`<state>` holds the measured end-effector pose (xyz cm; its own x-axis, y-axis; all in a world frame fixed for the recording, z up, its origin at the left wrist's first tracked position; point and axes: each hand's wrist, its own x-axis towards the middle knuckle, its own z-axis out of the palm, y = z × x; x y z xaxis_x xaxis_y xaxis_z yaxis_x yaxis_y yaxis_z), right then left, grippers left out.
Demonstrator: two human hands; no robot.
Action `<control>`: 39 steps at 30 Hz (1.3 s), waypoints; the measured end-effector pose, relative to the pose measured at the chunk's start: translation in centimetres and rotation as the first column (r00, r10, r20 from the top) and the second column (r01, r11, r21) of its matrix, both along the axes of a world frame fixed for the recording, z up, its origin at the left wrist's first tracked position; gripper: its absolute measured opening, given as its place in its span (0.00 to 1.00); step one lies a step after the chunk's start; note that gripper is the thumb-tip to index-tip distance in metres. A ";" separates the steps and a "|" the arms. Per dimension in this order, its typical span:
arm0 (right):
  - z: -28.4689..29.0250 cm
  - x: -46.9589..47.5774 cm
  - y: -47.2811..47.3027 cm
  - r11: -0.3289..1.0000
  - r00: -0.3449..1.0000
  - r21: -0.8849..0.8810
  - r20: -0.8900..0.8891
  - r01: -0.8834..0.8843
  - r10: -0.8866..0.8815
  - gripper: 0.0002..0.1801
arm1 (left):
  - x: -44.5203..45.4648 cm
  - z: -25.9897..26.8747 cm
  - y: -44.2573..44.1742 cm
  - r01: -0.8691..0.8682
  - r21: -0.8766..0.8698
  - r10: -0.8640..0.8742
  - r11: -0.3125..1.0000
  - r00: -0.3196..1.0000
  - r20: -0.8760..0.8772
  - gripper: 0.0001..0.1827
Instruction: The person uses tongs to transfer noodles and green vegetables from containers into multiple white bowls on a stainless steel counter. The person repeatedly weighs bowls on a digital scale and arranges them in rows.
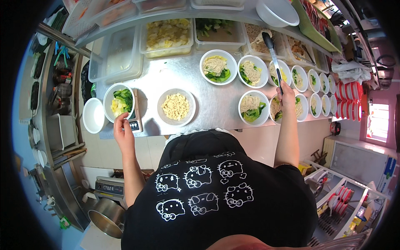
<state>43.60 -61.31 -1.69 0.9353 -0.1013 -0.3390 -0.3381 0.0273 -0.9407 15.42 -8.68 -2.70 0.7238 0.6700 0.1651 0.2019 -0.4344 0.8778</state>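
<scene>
My right hand [286, 96] grips black-and-silver tongs [274, 57] by the handle. Their black tips are at a clump of pale shredded food [261, 37] in a clear bin at the back. Near the front rim of a white plastic bowl [107, 109], my left hand [123, 128] is loosely curled with nothing in it; whether it touches the rim is unclear. Leafy greens [123, 98] and pale yellow cabbage fill part of that bowl, which stands on a kitchen scale [138, 120]. Between my hands sits a bowl of short beige strips [175, 107].
Two rows of white bowls [218, 82] with greens and shredded food run rightward. Behind stand clear bins of cabbage [168, 32] and greens [215, 28]. An overhead shelf [187, 13] edges the counter. Empty white bowls [94, 115] sit left; red-and-white stacked containers [348, 100] sit far right.
</scene>
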 end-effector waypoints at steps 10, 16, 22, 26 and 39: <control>1.9 -1.5 -0.1 1.000 0.999 -0.023 0.038 -0.019 0.020 0.15 | -1.3 -0.7 0.4 0.011 -0.030 -0.010 0.999 1.000 0.014 0.12; 2.7 -2.4 0.3 0.997 1.000 -0.081 0.028 -0.003 0.005 0.14 | -1.6 -0.8 0.9 0.013 -0.075 -0.013 0.997 1.000 0.002 0.11; 2.7 -3.1 0.0 1.000 0.998 -0.011 0.053 0.028 -0.027 0.14 | -1.5 -0.9 1.1 0.018 -0.059 -0.017 0.998 1.000 0.026 0.11; 2.8 -3.8 -0.1 0.998 0.998 -0.048 0.045 0.050 -0.048 0.16 | -1.3 -0.3 1.2 0.022 -0.070 -0.021 0.997 1.000 0.021 0.11; 6.4 -8.2 5.3 0.987 0.989 -0.094 0.067 -0.127 0.134 0.19 | -4.1 -2.7 4.6 -0.149 -0.216 0.186 0.965 0.969 0.164 0.10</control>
<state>35.38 -56.01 4.75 0.9644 -0.0035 -0.2644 -0.2635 -0.0978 -0.9597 11.31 -4.05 -5.37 0.5685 0.8119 0.1325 0.0865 -0.2192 0.9718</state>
